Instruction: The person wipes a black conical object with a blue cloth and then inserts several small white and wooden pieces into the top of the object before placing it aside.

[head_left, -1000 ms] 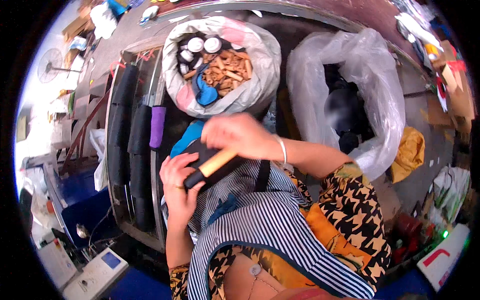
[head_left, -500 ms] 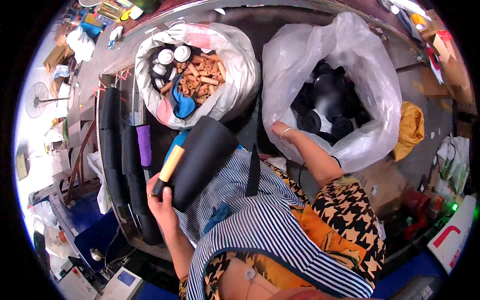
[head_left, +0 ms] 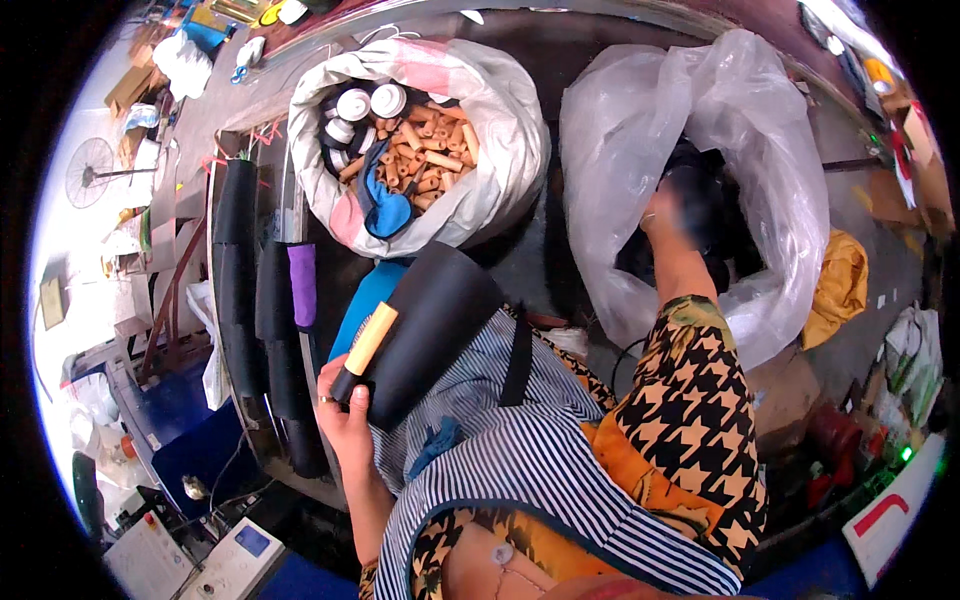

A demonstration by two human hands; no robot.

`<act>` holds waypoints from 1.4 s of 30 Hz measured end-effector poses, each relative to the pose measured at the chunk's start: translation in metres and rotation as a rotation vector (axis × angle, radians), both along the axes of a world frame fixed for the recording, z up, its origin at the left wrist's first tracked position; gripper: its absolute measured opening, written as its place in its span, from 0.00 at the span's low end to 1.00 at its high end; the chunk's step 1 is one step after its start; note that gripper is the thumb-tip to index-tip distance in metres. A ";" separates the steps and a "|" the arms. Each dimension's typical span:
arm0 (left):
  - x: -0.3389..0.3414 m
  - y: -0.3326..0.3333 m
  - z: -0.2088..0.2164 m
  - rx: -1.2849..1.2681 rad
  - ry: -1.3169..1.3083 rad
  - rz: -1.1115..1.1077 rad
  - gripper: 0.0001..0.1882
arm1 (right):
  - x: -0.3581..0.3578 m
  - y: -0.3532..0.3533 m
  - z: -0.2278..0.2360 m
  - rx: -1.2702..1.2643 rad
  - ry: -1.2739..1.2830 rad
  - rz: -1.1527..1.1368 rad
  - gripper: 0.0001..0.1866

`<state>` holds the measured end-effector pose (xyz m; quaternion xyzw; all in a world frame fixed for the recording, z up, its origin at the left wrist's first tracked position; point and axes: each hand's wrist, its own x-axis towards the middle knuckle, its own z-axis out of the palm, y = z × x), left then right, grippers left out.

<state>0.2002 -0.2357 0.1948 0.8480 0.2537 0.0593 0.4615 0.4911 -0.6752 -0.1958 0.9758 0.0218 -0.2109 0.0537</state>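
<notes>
A tapered black tumbler (head_left: 445,315) with a tan wood-look grip (head_left: 372,338) on its side handle lies tilted over my lap. My left hand (head_left: 343,405) is closed round the handle's lower end. My right hand (head_left: 662,212) reaches into a clear plastic bag (head_left: 610,140) among black pieces (head_left: 712,190), some of them round in the earlier frame. Blur smears that spot, so its fingers do not show clearly. A blue flat piece (head_left: 362,300) sits behind the tumbler.
Left of the bag stands a white woven sack (head_left: 510,150) of tan tubes (head_left: 420,150) and white round caps (head_left: 388,99). Rows of black cylinders (head_left: 236,290) and a purple one (head_left: 301,285) line my left. A yellow cloth bag (head_left: 838,290) lies at right.
My right hand has gone from the near-left rim of the plastic bag down into it. My left hand still holds the tumbler. The whole view has shifted slightly.
</notes>
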 end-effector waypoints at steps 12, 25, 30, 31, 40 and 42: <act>0.004 0.003 -0.020 -0.088 -0.067 0.024 0.20 | -0.059 -0.079 0.016 0.030 -0.127 0.109 0.25; -0.013 0.018 -0.020 -0.039 -0.043 0.033 0.24 | -0.076 0.035 0.026 -0.102 -0.218 -0.410 0.28; -0.015 0.030 -0.029 -0.047 -0.119 -0.013 0.25 | -0.058 -0.034 0.108 0.146 -0.773 -0.789 0.22; -0.014 0.028 -0.029 -0.044 -0.145 0.022 0.24 | -0.061 -0.034 0.145 0.246 -1.025 -0.571 0.23; -0.033 0.062 -0.017 -0.214 -0.490 0.534 0.18 | -0.117 0.226 0.281 1.450 -0.041 -0.084 0.26; -0.050 0.069 -0.004 -0.246 -0.585 0.594 0.17 | -0.137 0.283 0.234 1.367 0.374 0.048 0.30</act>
